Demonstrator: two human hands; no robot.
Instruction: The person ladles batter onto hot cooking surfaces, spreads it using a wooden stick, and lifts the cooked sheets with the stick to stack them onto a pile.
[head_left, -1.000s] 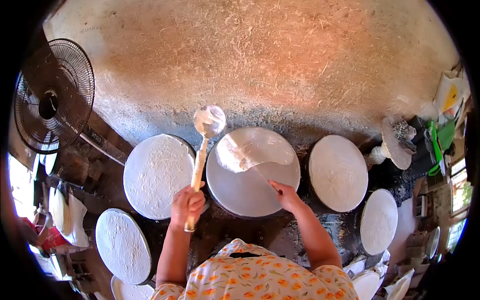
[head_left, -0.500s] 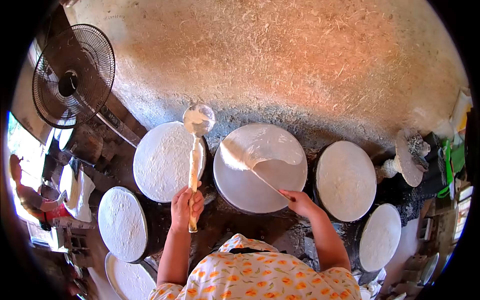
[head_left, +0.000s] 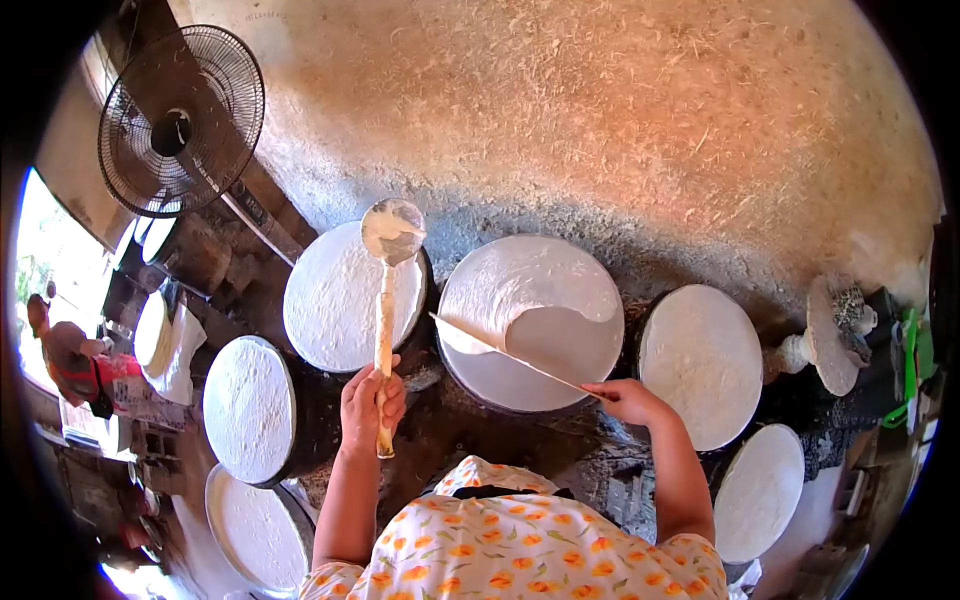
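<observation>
My left hand (head_left: 373,403) is wrapped round the long pale handle of a ladle (head_left: 393,232), whose bowl is coated with batter and hangs over the upper edge of a white-covered round plate (head_left: 350,300). My right hand (head_left: 628,402) grips the end of a thin stick-like spreader (head_left: 520,362), which slants up to the left across the large middle griddle (head_left: 530,390). White batter (head_left: 540,275) covers the upper and left parts of that griddle, with a curved edge. Its lower right part is smooth grey.
More white-covered round plates (head_left: 700,370) (head_left: 760,495) stand at the right and others (head_left: 248,410) (head_left: 258,530) at the left. A black fan (head_left: 180,120) is at the upper left. Behind the griddles rises a rough wall (head_left: 600,130). Another person (head_left: 72,360) is at the far left.
The spreader has swept left and down round the griddle, pulling batter along its left side. My right hand has moved slightly right. The ladle stays raised, and the whole view has turned.
</observation>
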